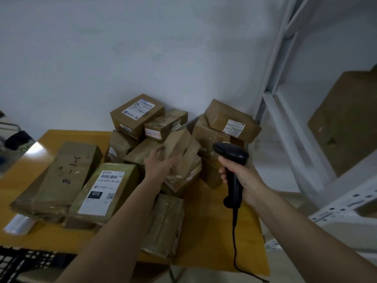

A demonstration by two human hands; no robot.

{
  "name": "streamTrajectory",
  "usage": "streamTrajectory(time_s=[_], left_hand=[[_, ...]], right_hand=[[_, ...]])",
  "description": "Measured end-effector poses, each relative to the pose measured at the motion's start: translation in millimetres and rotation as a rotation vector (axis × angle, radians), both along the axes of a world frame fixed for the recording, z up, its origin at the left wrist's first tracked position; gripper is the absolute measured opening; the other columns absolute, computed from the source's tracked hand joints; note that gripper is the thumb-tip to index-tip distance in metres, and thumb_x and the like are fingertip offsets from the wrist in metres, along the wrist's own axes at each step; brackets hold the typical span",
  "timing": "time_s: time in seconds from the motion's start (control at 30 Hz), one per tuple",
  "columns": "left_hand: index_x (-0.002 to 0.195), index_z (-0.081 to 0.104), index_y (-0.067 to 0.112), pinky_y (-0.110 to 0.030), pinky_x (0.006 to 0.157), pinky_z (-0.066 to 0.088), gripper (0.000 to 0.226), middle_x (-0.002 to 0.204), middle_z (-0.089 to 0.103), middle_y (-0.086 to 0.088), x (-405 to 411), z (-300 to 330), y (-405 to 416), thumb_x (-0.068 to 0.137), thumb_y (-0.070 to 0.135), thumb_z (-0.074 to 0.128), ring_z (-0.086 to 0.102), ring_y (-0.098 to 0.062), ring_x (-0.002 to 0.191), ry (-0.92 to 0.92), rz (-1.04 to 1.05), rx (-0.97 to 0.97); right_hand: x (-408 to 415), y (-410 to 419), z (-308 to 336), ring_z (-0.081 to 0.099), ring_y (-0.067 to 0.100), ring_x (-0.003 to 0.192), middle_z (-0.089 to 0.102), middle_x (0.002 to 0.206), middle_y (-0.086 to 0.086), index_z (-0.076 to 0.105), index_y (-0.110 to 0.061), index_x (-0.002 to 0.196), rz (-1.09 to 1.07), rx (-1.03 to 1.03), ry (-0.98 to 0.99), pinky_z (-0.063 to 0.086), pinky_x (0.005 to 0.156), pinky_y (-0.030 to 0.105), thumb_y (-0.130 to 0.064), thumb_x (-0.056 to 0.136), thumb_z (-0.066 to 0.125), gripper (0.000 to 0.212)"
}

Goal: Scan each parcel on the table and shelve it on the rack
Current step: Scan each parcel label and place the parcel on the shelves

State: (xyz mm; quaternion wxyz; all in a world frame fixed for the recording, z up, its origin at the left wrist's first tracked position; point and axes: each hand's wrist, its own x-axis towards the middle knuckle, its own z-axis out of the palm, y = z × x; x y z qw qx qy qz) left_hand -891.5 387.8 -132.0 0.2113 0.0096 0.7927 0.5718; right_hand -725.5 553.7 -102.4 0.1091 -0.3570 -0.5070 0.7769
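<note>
Several brown cardboard parcels are heaped on a yellow table [214,237]. My left hand [161,162] grips a small brown box [179,142] in the middle of the heap, tilted up on end. My right hand [240,176] holds a black corded barcode scanner [232,158] upright just right of that box, its head pointing left toward the pile. A flat parcel with a white barcode label marked 010 [102,190] lies front left. A long parcel with handwriting [65,174] lies beside it.
A white metal rack [295,123] stands to the right, with a large brown box [346,123] on one shelf. A black keyboard [24,262] sits at the lower left edge. A roll of clear plastic [19,223] lies near the table's left front.
</note>
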Motion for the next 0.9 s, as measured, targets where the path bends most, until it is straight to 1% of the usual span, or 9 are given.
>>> streamTrajectory(time_s=[0.1, 0.13, 0.2, 0.4, 0.53, 0.63, 0.73, 0.83, 0.9], left_hand=[[0.132, 0.058, 0.013, -0.052, 0.084, 0.055, 0.064, 0.133, 0.06, -0.019, 23, 5, -6, 0.076, 0.04, 0.075, 0.064, -0.04, 0.111, -0.695, -0.035, 0.739], [0.128, 0.064, 0.011, -0.054, 0.088, 0.053, 0.057, 0.13, 0.062, -0.02, 32, 6, -6, 0.08, 0.043, 0.068, 0.064, -0.041, 0.111, -0.792, -0.068, 0.856], [0.116, 0.072, 0.01, -0.053, 0.092, 0.051, 0.052, 0.128, 0.064, -0.02, 45, 5, -4, 0.084, 0.048, 0.057, 0.065, -0.041, 0.109, -0.836, -0.086, 0.949], [0.11, 0.075, 0.008, -0.049, 0.094, 0.049, 0.056, 0.123, 0.065, -0.021, 58, 10, -7, 0.095, 0.053, 0.045, 0.068, -0.04, 0.1, -0.915, -0.022, 0.993], [0.118, 0.071, 0.009, -0.052, 0.098, 0.047, 0.056, 0.129, 0.061, -0.023, 64, 17, -7, 0.094, 0.053, 0.046, 0.063, -0.041, 0.11, -0.931, -0.02, 1.02], [0.122, 0.068, 0.008, -0.057, 0.098, 0.047, 0.055, 0.132, 0.059, -0.025, 69, 19, -3, 0.095, 0.051, 0.045, 0.058, -0.044, 0.118, -0.963, -0.045, 1.033], [0.129, 0.064, 0.014, -0.06, 0.092, 0.05, 0.049, 0.129, 0.062, -0.023, 73, 19, -2, 0.098, 0.047, 0.044, 0.058, -0.044, 0.118, -0.876, -0.105, 0.907], [0.136, 0.055, 0.024, -0.05, 0.086, 0.055, 0.036, 0.124, 0.068, -0.012, 68, 21, 1, 0.101, 0.029, 0.049, 0.063, -0.034, 0.115, -0.668, -0.173, 0.698], [0.135, 0.055, 0.028, -0.045, 0.079, 0.058, 0.037, 0.124, 0.068, -0.008, 64, 29, 3, 0.099, 0.03, 0.052, 0.063, -0.031, 0.114, -0.601, -0.203, 0.64]], right_hand=[[-2, 0, 5, 0.066, 0.018, 0.068, 0.072, 0.074, 0.005, 0.072, -0.008, 0.098, -0.057, 0.014, 0.042, 0.052, 0.064, 0.029, -0.026, 0.077, 0.08, 0.029], [-3, -1, 8, 0.067, 0.017, 0.069, 0.073, 0.075, 0.005, 0.071, -0.009, 0.099, -0.07, 0.021, 0.052, 0.052, 0.066, 0.029, -0.026, 0.078, 0.08, 0.029], [-8, -4, 15, 0.069, 0.015, 0.069, 0.075, 0.078, 0.004, 0.071, -0.011, 0.1, -0.089, 0.025, 0.08, 0.053, 0.066, 0.028, -0.025, 0.078, 0.079, 0.027], [-23, -20, 31, 0.073, 0.01, 0.073, 0.077, 0.084, -0.004, 0.069, -0.022, 0.098, -0.14, 0.067, 0.176, 0.054, 0.058, 0.022, -0.024, 0.079, 0.08, 0.023], [-26, -26, 37, 0.072, 0.008, 0.089, 0.077, 0.094, -0.004, 0.07, -0.016, 0.109, -0.181, 0.16, 0.248, 0.055, 0.079, 0.026, -0.022, 0.078, 0.081, 0.033], [-26, -25, 41, 0.072, 0.01, 0.093, 0.077, 0.097, -0.002, 0.067, -0.011, 0.111, -0.118, 0.222, 0.262, 0.056, 0.079, 0.026, -0.014, 0.077, 0.081, 0.036], [-24, -22, 44, 0.074, 0.014, 0.085, 0.077, 0.094, 0.001, 0.066, -0.009, 0.108, -0.128, 0.245, 0.256, 0.057, 0.065, 0.024, 0.0, 0.075, 0.08, 0.037], [-20, -17, 45, 0.075, 0.018, 0.08, 0.076, 0.096, 0.007, 0.065, -0.009, 0.109, -0.161, 0.237, 0.231, 0.059, 0.059, 0.029, 0.004, 0.074, 0.078, 0.039], [-17, -16, 44, 0.075, 0.02, 0.079, 0.076, 0.096, 0.008, 0.065, -0.008, 0.11, -0.164, 0.224, 0.229, 0.06, 0.058, 0.031, 0.004, 0.075, 0.078, 0.039]])
